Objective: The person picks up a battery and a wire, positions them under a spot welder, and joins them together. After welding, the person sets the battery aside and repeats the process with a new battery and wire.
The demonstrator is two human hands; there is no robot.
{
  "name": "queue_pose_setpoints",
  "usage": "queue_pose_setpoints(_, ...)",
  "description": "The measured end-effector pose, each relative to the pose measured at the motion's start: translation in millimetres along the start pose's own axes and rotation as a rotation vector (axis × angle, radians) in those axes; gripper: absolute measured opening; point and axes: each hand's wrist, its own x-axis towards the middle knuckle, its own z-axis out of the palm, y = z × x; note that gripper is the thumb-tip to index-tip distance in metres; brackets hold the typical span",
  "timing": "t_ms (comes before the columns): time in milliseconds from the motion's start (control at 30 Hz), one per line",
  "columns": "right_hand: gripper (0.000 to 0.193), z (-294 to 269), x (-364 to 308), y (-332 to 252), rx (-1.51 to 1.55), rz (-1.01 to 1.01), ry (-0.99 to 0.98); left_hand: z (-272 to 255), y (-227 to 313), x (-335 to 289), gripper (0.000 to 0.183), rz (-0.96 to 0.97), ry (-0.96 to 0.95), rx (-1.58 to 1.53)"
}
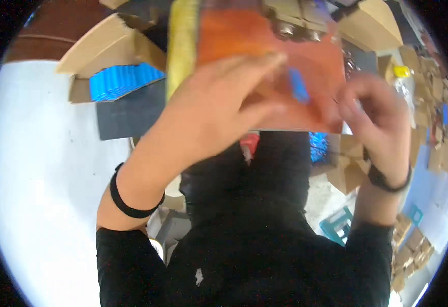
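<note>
My left hand reaches over an orange-red work surface, smeared by motion. Its fingers stretch to the right with the thumb apart, and I see nothing held. A small blue strip-shaped piece shows blurred just beyond those fingertips; whether it lies on the surface or is in the air I cannot tell. At the surface's right edge is my right hand, its index finger and thumb curled together. Anything between them is too blurred to make out. Metal-and-tan fixtures stand at the surface's far side.
A cardboard box at the far left holds a row of blue flat pieces. Yellow material lines the surface's left side. Below its right edge is a box with small blue pieces. Several cartons and a teal stool are at right.
</note>
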Motion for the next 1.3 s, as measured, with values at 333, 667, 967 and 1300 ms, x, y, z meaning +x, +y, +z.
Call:
queue_pose_setpoints(333, 0.010, -28.4, -163.1, 107.4, 0.045, 0.530, 0.158, -75.8, -84.6, -55.4, 0.026, -0.122, -0.067, 1.087)
queue_pose_setpoints(667, 0.020, -10.5, -214.9, 246.1, -0.314, 0.655, 0.258, -72.4, -119.6, -68.9, 0.022, -0.055, -0.147, 1.178)
queue_pose_setpoints(967, 0.026, 1.6, -65.1, 161.7, -0.504, 0.087, 0.450, -89.3, -66.5, -73.7, 0.023, -0.261, 0.301, 0.782)
queue_pose_setpoints(1300, 0.022, -42.8, -53.9, 159.9, -0.510, 0.255, 0.644, 1.2, 2.3, 5.2, 0.022, -0.129, 0.187, 0.261)
